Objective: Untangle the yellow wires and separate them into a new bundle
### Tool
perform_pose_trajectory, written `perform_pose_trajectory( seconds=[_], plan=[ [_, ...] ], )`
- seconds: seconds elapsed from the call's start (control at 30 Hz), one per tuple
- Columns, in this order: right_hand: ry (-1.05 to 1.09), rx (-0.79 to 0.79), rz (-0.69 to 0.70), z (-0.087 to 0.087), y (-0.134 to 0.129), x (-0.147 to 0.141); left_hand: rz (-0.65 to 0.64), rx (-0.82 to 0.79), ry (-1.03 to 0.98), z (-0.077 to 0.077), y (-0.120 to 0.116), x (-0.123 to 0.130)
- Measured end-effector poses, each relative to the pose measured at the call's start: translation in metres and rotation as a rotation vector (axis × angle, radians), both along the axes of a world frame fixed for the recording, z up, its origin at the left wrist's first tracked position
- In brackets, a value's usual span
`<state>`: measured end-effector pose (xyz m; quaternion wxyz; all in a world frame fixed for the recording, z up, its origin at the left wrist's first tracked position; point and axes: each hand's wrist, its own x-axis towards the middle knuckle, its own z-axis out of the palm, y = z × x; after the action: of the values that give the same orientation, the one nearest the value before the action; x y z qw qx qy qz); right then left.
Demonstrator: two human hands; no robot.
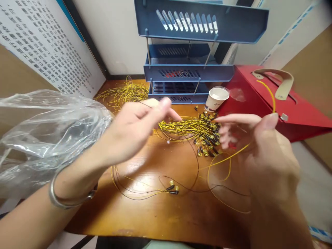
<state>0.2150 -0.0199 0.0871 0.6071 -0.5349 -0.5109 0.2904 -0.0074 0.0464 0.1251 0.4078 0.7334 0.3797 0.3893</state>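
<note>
My right hand (269, 155), partly blurred, grips a yellow wire (271, 95) between thumb and fingers. One end of the wire sticks up past the thumb, and another stretch slants down left below the hand. My left hand (140, 128) is held above the table with thumb and fingers closed together; a thin dark wire (145, 104) shows at its fingers. Under and between the hands lies a bundle of yellow cables (181, 128) with black and gold connectors (207, 141). Nearer me, two cable ends with angled connectors (173, 189) rest on the wooden table (145, 218), among loose loops of dark and yellow wire.
Clear plastic bagging (52, 128) lies at the left. Behind are a tangle of yellow cables (129, 91), a blue tiered tray rack (189, 72) and a paper cup (217, 98). A red box (298, 114) with a beige handle stands at the right. A printed board (44, 45) leans at left.
</note>
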Motion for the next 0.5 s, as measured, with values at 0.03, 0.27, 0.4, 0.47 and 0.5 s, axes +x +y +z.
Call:
perform_pose_trajectory(
  seconds=[0.03, 0.27, 0.4, 0.47, 0.5],
  plan=[
    [-0.084, 0.011, 0.023, 0.005, 0.001, -0.004, -0.075, -0.009, 0.046, -0.002, -0.004, 0.006],
    [-0.227, -0.067, 0.321, 0.025, 0.018, -0.028, -0.518, -0.270, -0.079, -0.011, -0.019, 0.035],
    [-0.172, -0.180, 0.426, 0.027, 0.017, -0.028, -0.524, -0.381, -0.162, -0.013, -0.020, 0.035],
    [-0.206, -0.146, 0.348, 0.026, 0.004, -0.016, -0.467, -0.459, -0.183, -0.010, -0.018, 0.029],
    [-0.216, -0.130, 0.267, 0.024, -0.005, -0.007, -0.400, -0.483, -0.198, -0.007, -0.016, 0.025]
  ],
)
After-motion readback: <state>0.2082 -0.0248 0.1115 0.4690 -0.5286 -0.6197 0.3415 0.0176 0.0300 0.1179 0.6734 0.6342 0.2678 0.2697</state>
